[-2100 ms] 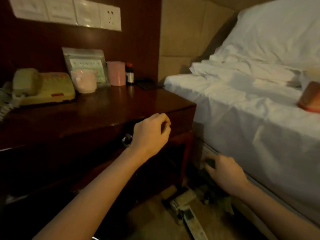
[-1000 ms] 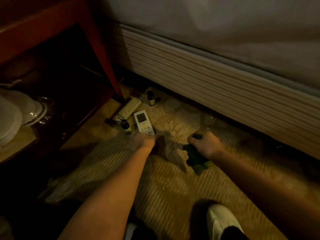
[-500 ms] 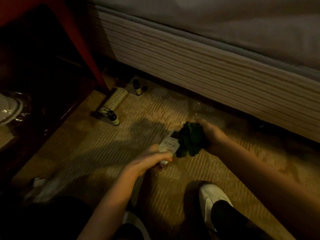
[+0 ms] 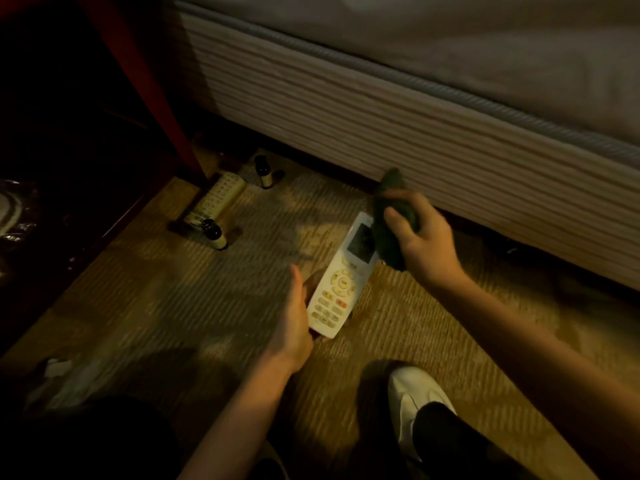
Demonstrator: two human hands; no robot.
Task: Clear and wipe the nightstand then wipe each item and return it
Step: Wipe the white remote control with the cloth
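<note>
**Cloth meets remote above the carpet**

The left hand (image 4: 294, 320) holds a white remote (image 4: 341, 282) from below and along its near left edge, thumb up beside the buttons, fingers curled under it. The remote tilts away, screen end far and to the right, keypad facing up. The right hand (image 4: 420, 237) grips a dark green cloth (image 4: 388, 220) bunched in its fingers; the cloth touches the right side of the remote's screen end.

Both hands are over a tan ribbed carpet (image 4: 173, 292). At the near edge a white shoe (image 4: 415, 400) rests on the carpet, below the right forearm.

Far left, a second, beige remote (image 4: 218, 197) lies on the floor against the red nightstand leg (image 4: 149, 88). A small dark-capped bottle (image 4: 214, 233) stands at its near end, and another bottle (image 4: 263, 171) just to the right of its far end.

Across the far right runs the striped bed base (image 4: 398, 126), with grey piping and pale bedding above. Something pale and crumpled (image 4: 65, 375) lies in shadow at the near left; what it is cannot be told
</note>
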